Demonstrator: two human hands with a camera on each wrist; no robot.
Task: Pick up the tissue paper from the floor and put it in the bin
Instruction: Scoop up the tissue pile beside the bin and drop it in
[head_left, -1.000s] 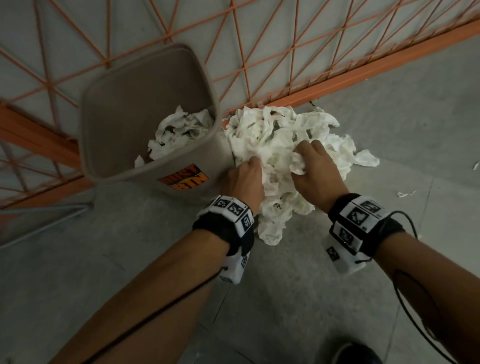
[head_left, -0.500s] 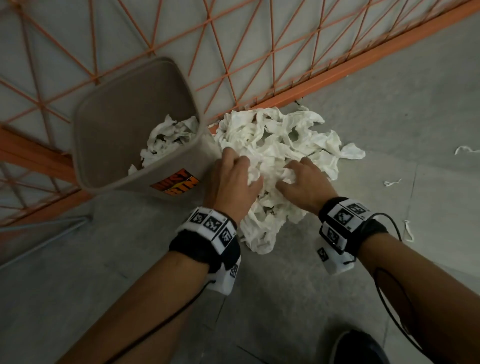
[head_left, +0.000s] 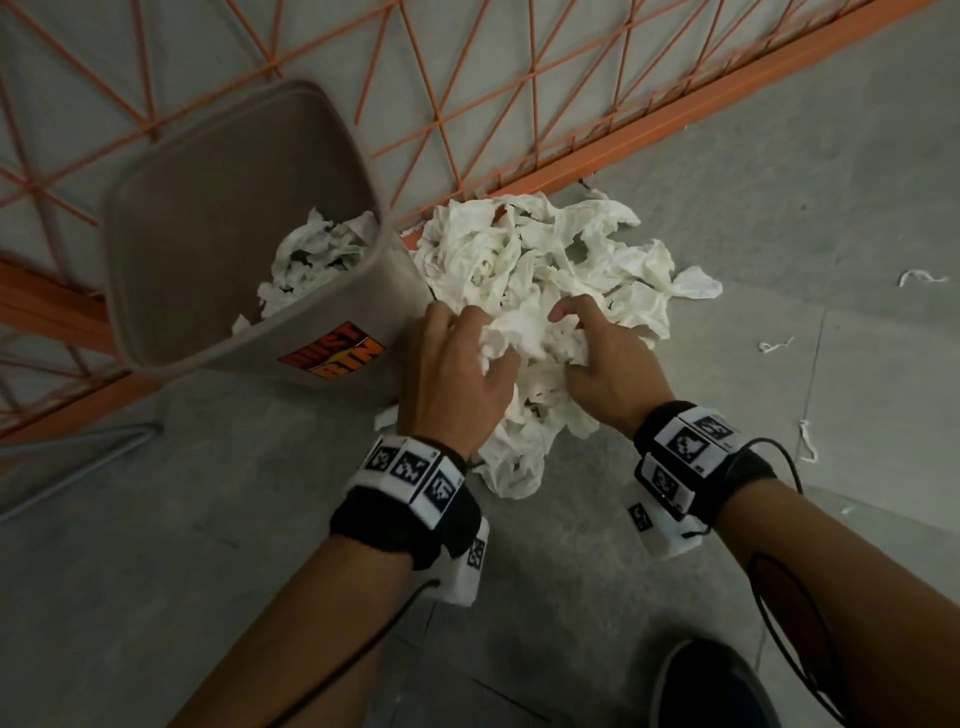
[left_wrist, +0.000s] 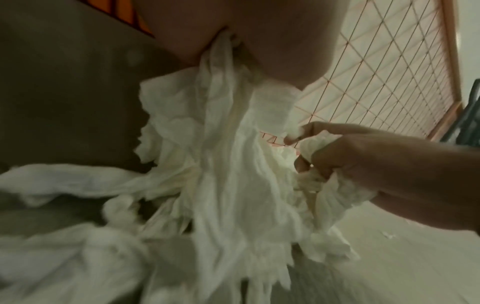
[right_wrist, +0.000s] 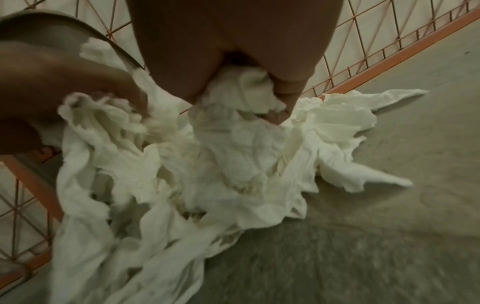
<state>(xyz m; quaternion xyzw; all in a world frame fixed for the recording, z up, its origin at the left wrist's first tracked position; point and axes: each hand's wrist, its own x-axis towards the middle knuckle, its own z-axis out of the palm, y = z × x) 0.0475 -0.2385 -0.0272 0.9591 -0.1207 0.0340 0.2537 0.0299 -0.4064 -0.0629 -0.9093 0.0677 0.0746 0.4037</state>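
Gripping tissue paper (head_left: 545, 270) now: left hand (head_left: 457, 374), right hand (head_left: 602, 369), drawn closer together.

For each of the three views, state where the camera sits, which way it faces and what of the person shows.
Head: on the head, facing forward and down at the bin, tissue pile and floor; both forearms, left hand, right hand.
Left wrist: on the left wrist, facing along the hand into the tissue; own palm above, right hand at right.
Right wrist: on the right wrist, facing along the hand onto the pile; own palm above, left hand at left.
Shared: all show the tissue and orange mesh.
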